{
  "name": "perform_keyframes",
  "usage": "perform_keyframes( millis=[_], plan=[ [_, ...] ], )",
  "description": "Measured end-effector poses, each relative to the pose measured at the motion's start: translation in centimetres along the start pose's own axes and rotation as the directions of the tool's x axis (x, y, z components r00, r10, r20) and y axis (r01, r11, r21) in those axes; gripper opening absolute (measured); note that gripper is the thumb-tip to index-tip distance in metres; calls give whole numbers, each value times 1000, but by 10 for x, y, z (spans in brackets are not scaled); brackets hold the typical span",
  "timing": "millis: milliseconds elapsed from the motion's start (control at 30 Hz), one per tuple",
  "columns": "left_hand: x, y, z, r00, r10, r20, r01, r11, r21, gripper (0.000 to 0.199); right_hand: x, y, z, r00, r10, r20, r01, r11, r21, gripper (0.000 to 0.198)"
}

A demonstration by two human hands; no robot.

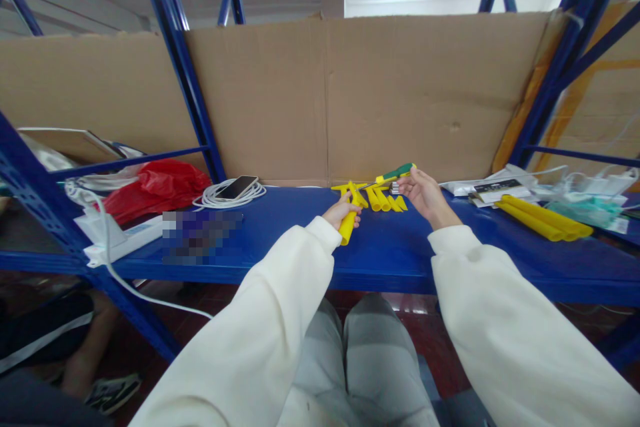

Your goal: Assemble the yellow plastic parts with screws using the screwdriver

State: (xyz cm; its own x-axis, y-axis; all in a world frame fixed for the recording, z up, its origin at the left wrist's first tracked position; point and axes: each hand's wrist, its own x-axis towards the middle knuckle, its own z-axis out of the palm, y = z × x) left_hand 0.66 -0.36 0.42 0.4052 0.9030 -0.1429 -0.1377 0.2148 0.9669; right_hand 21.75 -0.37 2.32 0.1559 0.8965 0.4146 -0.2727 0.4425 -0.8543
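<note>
Blue shelf [280, 233] bore the work. Long tubes [537, 219] lay at right, not in hand. Left hand [336, 212] gripped a yellow piece [346, 232] above the shelf; right hand [424, 195] grasped a screwdriver [395, 173], tip near it, contact unclear. Short parts [384, 200] lay between hands. Judged partway; completed portion indeterminate.

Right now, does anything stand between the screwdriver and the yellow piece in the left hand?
Nothing visible does: the screwdriver, held by the right hand, points toward the yellow piece in the left hand. Whether its tip touches is unclear.
</note>
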Motion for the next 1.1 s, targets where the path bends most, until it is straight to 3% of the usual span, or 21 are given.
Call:
perform_keyframes(
  millis=[400, 833, 1100],
  plan=[
    [-8, 4, 6, 1000, -18, 2, 18, 999, 32, 85, 1, 7, 1, 988, -115, -107, 107, 991, -78, 43],
    [-3, 2, 2, 999, -27, 43, 27, 999, 18, 87, -5, -6, 5, 997, 59, -43, -57, 997, 57, 44],
    [-3, 2, 2, 997, -27, 66, 23, 998, 55, 85, 1, 5, 3, 989, -14, -150, 20, 999, 38, 42]
  ],
)
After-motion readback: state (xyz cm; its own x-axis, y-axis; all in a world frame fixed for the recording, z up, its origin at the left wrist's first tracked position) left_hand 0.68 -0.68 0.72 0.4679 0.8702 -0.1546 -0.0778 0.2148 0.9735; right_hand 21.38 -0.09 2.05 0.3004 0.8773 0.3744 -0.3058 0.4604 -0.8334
